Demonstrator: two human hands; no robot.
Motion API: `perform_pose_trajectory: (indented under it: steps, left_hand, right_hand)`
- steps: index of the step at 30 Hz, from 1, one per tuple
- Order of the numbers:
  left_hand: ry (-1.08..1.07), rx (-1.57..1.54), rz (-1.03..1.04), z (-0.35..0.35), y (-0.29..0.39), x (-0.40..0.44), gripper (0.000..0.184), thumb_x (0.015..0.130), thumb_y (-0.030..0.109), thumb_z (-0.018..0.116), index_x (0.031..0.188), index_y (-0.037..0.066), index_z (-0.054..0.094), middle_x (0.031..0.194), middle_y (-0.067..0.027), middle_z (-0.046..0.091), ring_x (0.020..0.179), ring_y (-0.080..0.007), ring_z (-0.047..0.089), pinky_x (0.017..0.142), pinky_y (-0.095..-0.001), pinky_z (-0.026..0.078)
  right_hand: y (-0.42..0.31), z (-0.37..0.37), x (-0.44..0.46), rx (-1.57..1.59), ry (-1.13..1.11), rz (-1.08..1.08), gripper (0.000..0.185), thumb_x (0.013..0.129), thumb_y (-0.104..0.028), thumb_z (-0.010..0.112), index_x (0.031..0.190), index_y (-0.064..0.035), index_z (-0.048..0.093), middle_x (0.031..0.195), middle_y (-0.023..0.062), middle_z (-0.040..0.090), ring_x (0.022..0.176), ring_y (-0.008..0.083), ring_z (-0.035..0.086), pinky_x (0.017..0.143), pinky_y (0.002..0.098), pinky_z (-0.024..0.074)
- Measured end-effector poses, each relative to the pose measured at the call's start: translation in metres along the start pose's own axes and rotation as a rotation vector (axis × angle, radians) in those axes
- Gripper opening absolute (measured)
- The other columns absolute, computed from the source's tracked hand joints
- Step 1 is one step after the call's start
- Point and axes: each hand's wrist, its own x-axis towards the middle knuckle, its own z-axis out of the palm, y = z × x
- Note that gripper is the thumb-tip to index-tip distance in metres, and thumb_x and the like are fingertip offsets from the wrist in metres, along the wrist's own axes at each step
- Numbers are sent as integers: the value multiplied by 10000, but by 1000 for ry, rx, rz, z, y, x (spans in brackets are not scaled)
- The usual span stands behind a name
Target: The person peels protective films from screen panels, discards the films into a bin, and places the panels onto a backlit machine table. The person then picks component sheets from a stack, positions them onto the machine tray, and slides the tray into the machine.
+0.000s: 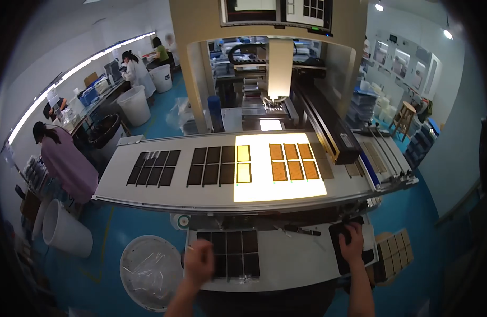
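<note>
My left hand [200, 261] is closed over the left edge of a dark panel sheet [235, 253] on the near white table; what it holds, if anything, is too small to name. At the table's right end, my right hand [351, 240] rests on a dark mouse-like object over a black pad [338, 253], its fingers bent. A dark pen-like tool [302, 230] lies between the hands, nearer the right one. Beyond them, dark panel sheets [154, 168] lie on the long white machine bed [116, 182], and orange panels [294, 161] show on its lit area [259, 193].
The machine head [279, 71] hangs over the bed's far side. A round white bin [151, 272] stands left of the near table, and brown boxed pieces [394, 253] are at its right. Several people work along the left wall, one in a purple coat [69, 161].
</note>
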Motion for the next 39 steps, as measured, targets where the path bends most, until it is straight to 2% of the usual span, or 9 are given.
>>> perform_pose_trajectory:
  steps: [3,5,6,10,19,25,29,33,39]
  left_hand:
    - [-243,-136,32,38,49,-34,213,828,-12,730,1030,47,696,955,-144,709,864,-352,708,808,-448,578]
    - [-355,-194,84,55,65,-47,214,838,27,744,1046,55,706,997,-125,701,954,-343,707,873,-464,572]
    - [-451,-176,72,66,63,-60,290,850,76,757,1133,66,692,1138,-125,670,1098,-330,672,950,-482,532]
    - [-580,-54,57,63,78,-69,443,883,178,761,1293,79,624,1341,-140,579,1275,-339,574,1042,-507,447]
    - [-600,-2,83,61,82,-68,430,917,215,738,1310,77,633,1384,-147,567,1321,-339,551,1067,-516,440]
    - [-590,-21,68,73,72,-82,441,888,213,765,1289,71,647,1379,-152,571,1337,-352,544,1068,-528,447]
    - [-653,-45,62,67,68,-79,533,840,228,811,1321,69,646,1418,-177,562,1369,-398,523,1141,-586,399]
    - [-652,43,55,55,67,-74,622,815,253,842,1362,46,632,1479,-223,536,1436,-445,470,1205,-636,336]
    - [-672,9,53,53,60,-76,601,831,261,851,1350,28,657,1505,-226,534,1454,-446,460,1201,-628,343]
  right_hand:
    - [-10,-3,-5,-5,-33,-16,437,839,-143,757,1242,-3,658,1314,258,582,1197,478,600,1014,524,513]
    - [-14,-1,-6,2,-40,-66,435,836,-135,753,1241,-6,663,1330,263,580,1213,481,598,1030,524,511]
    - [-14,-1,-7,-14,-66,-51,445,836,-128,751,1259,-18,669,1360,265,575,1241,487,592,1049,521,513]
    - [-15,0,-8,-19,-64,-71,427,839,-115,745,1256,-42,694,1381,269,571,1261,483,593,1037,512,530]
    - [-17,-2,-9,3,-60,-71,382,832,-104,752,1206,-38,708,1337,262,585,1195,478,626,976,511,551]
    - [-14,0,-9,-35,-38,-95,383,832,-130,765,1207,-68,721,1342,254,599,1181,466,641,962,501,571]
    - [-18,-5,-7,-3,-58,-36,448,830,-168,784,1263,-94,697,1361,228,589,1182,454,635,956,494,570]
    - [-19,-11,-2,53,18,-3,486,840,-171,784,1297,-60,663,1330,229,597,1180,455,635,973,484,553]
    - [12,-53,57,-87,338,-143,185,878,-30,720,1048,-10,652,1072,206,651,1021,424,644,871,471,539]
